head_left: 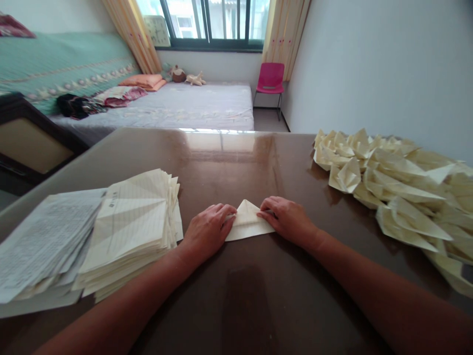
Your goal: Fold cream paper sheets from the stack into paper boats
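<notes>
A cream sheet of paper (pixel 247 217), folded to a point at the top with a flat strip along its lower edge, lies on the brown table between my hands. My left hand (pixel 210 228) is closed on its left side, thumb and fingers pinching the edge. On the opposite side my right hand (pixel 286 219) grips the paper in the same way, fingers curled. Left of my left hand rests a thick stack of lined cream sheets (pixel 129 222), the top one creased. Folded paper boats (pixel 402 177) are heaped at the right.
A pile of printed white sheets (pixel 48 236) sits at the far left of the glossy table (pixel 229 172). Beyond the table are a bed (pixel 207 106) and a pink chair (pixel 271 79). A dark wooden chair back (pixel 33 133) stands at the left, and a wall runs along the right.
</notes>
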{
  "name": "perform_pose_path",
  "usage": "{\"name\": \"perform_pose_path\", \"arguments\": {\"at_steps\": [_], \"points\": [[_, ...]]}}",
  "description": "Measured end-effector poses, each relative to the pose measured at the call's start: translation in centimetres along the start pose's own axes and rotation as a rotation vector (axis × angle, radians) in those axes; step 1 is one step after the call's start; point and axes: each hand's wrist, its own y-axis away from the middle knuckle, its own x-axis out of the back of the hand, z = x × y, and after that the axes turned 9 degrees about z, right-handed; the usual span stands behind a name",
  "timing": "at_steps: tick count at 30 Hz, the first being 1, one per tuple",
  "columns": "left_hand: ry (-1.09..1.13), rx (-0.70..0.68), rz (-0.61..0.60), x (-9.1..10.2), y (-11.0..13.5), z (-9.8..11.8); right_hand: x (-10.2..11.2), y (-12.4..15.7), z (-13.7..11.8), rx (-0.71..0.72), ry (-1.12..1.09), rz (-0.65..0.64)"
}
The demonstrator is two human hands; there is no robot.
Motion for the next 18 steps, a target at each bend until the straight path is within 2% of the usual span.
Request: {"name": "perform_pose_path", "arguments": {"at_steps": [6,10,13,16,18], "points": [[-0.207,-0.083,0.018,-0.1,0.2,0.2,0.0,-0.1,-0.4,-0.005,0.076,-0.003],[-0.246,-0.294,0.128,0.2,0.8,1.3,0.0,-0.2,-0.6,-0.003,0.092,-0.012],[-0.211,-0.397,0.065,0.1,1.4,2.3,0.0,-0.3,-0.7,-0.010,0.104,-0.023],[-0.226,-0.369,-0.020,-0.3,1.8,2.8,0.1,-0.3,-0.8,-0.027,0.107,-0.040],[-0.234,-0.365,-0.019,-0.5,2.0,2.9,0.1,-0.4,-0.9,-0.035,0.110,-0.047]]}}
